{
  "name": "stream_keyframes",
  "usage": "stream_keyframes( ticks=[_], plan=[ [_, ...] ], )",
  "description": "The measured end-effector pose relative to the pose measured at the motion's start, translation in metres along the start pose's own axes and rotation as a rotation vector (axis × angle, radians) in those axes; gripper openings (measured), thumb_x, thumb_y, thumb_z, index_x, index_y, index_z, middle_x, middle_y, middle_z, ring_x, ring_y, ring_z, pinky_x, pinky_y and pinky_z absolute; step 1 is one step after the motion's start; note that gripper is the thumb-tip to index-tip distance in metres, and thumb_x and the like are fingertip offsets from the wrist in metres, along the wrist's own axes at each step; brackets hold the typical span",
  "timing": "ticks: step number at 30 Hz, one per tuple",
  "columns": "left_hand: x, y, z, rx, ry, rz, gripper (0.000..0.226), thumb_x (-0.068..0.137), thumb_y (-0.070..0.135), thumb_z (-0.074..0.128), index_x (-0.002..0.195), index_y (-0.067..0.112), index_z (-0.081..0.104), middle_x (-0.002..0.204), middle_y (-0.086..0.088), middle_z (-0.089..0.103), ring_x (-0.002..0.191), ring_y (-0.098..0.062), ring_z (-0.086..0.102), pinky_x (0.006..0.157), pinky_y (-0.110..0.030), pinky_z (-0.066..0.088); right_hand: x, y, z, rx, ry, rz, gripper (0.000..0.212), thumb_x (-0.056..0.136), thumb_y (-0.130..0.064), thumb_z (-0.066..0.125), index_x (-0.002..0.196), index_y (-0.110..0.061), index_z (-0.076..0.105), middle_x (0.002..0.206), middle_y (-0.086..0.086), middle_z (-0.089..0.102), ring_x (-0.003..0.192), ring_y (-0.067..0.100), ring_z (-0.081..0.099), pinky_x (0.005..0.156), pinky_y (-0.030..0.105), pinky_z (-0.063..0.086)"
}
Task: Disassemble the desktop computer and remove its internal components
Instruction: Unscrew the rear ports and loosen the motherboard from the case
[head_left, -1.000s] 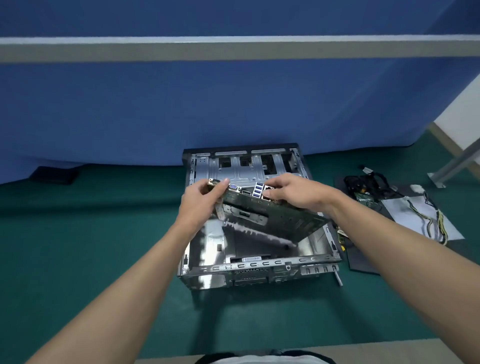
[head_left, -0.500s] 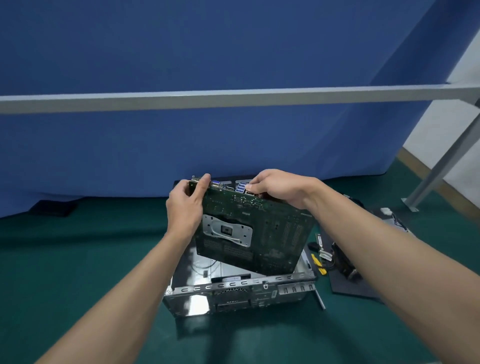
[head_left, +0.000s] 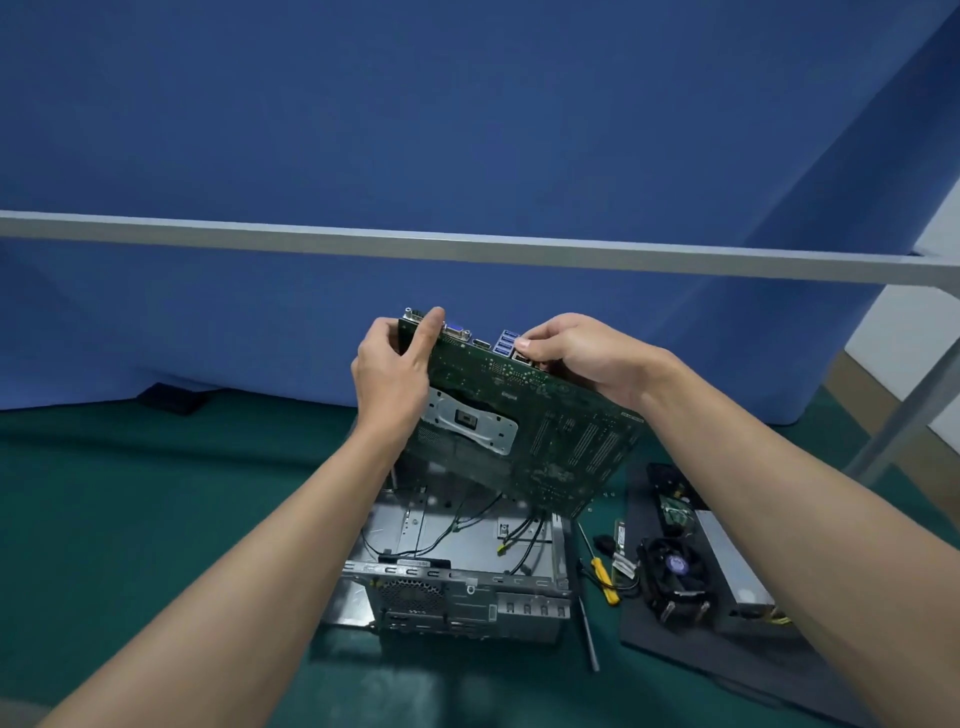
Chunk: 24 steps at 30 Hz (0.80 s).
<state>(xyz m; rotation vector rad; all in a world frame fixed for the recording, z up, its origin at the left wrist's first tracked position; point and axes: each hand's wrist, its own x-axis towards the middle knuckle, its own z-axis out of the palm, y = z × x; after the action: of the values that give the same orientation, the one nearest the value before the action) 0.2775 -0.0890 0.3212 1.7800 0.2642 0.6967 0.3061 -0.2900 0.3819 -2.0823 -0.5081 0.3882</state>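
Blue curtain (head_left: 467, 130) across far side. Grey metal bar (head_left: 467, 249) horizontal before it. Green floor covering (head_left: 130, 493). Small black object (head_left: 171, 399) far left, at curtain foot. Dark mat (head_left: 670, 657) near right.

A green motherboard (head_left: 524, 415) is held tilted above the open case (head_left: 457, 571), gripped at its port edge by the left hand (head_left: 395, 374) and right hand (head_left: 587, 358).

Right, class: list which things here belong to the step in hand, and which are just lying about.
In use:
motherboard
left hand
right hand
computer case

Lying about:
yellow screwdriver
cooler fan
black mat
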Motion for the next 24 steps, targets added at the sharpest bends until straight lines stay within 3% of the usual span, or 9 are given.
stream_keyframes(
  ticks=[2,3,8,10,12,14,17,21,24],
  plan=[
    [-0.004,0.011,0.001,-0.021,0.020,0.032,0.046,0.083,0.064,0.060,0.078,0.019,0.055,0.067,0.010,0.055,0.055,0.003,0.048,0.053,-0.011,0.038,-0.007,-0.005,-0.007,-0.003,-0.027,-0.045,0.030,0.093,-0.034,0.059,0.073,-0.014,0.068,0.069,-0.013,0.058,0.075,0.011,0.049,0.078,0.029,0.034],
    [-0.005,0.016,0.002,-0.031,0.023,0.044,0.044,0.083,0.063,0.060,0.077,0.020,0.054,0.067,0.011,0.054,0.055,0.003,0.048,0.053,-0.011,0.039,-0.011,-0.007,-0.010,-0.003,-0.033,-0.066,0.026,0.092,-0.034,0.062,0.075,-0.015,0.070,0.068,-0.017,0.057,0.075,0.008,0.049,0.077,0.028,0.034],
    [-0.008,0.031,0.011,-0.080,-0.020,0.073,0.041,0.086,0.061,0.058,0.090,0.020,0.059,0.080,0.010,0.060,0.070,0.001,0.054,0.066,-0.015,0.044,-0.026,-0.006,-0.016,-0.005,0.045,-0.128,0.034,0.092,-0.032,0.062,0.091,0.002,0.065,0.076,0.001,0.047,0.074,0.013,0.041,0.074,0.031,0.030],
    [-0.012,0.029,0.018,-0.085,-0.056,0.061,0.044,0.090,0.060,0.053,0.110,0.021,0.058,0.103,0.010,0.061,0.092,-0.001,0.056,0.083,-0.022,0.043,-0.033,-0.001,-0.013,0.009,0.096,-0.132,0.031,0.093,-0.033,0.061,0.083,-0.003,0.062,0.076,0.003,0.043,0.072,0.014,0.038,0.071,0.031,0.029],
    [-0.017,0.022,0.027,-0.053,-0.082,0.028,0.052,0.094,0.058,0.046,0.130,0.020,0.048,0.125,0.010,0.051,0.098,0.006,0.049,0.090,-0.023,0.036,-0.038,0.007,-0.010,0.053,0.182,-0.130,0.027,0.093,-0.030,0.061,0.072,-0.014,0.060,0.070,-0.003,0.043,0.065,0.009,0.038,0.067,0.027,0.029],
    [-0.026,0.009,0.037,0.001,-0.116,-0.041,0.052,0.098,0.053,0.041,0.136,0.018,0.043,0.131,0.005,0.045,0.105,0.000,0.048,0.094,-0.027,0.036,-0.043,0.015,-0.009,0.080,0.300,-0.113,0.023,0.093,-0.029,0.061,0.074,-0.017,0.064,0.067,-0.008,0.045,0.060,0.006,0.039,0.065,0.022,0.032],
    [-0.046,-0.020,0.055,0.146,-0.303,-0.127,0.040,0.100,0.037,0.046,0.128,0.009,0.047,0.126,-0.005,0.052,0.116,-0.022,0.051,0.098,-0.037,0.042,-0.055,0.029,-0.008,0.130,0.455,-0.109,0.021,0.093,-0.026,0.061,0.073,-0.019,0.061,0.057,-0.019,0.048,0.052,-0.001,0.042,0.055,0.010,0.035],
    [-0.094,-0.067,0.081,0.397,-0.724,-0.166,0.041,0.098,0.027,0.053,0.133,0.006,0.045,0.131,-0.010,0.054,0.109,-0.021,0.055,0.093,-0.036,0.047,-0.072,0.061,-0.001,0.084,0.598,-0.064,0.010,0.092,-0.025,0.063,0.093,-0.016,0.067,0.076,-0.006,0.063,0.064,0.006,0.053,0.065,0.025,0.044],
    [-0.125,-0.097,0.095,0.570,-0.948,-0.086,0.055,0.099,0.031,0.050,0.145,0.005,0.032,0.152,-0.012,0.033,0.138,-0.027,0.034,0.113,-0.040,0.031,-0.089,0.091,0.011,-0.097,0.694,0.010,0.025,0.090,-0.027,0.065,0.111,-0.014,0.063,0.094,-0.007,0.062,0.083,0.008,0.057,0.076,0.024,0.041]
  ],
)
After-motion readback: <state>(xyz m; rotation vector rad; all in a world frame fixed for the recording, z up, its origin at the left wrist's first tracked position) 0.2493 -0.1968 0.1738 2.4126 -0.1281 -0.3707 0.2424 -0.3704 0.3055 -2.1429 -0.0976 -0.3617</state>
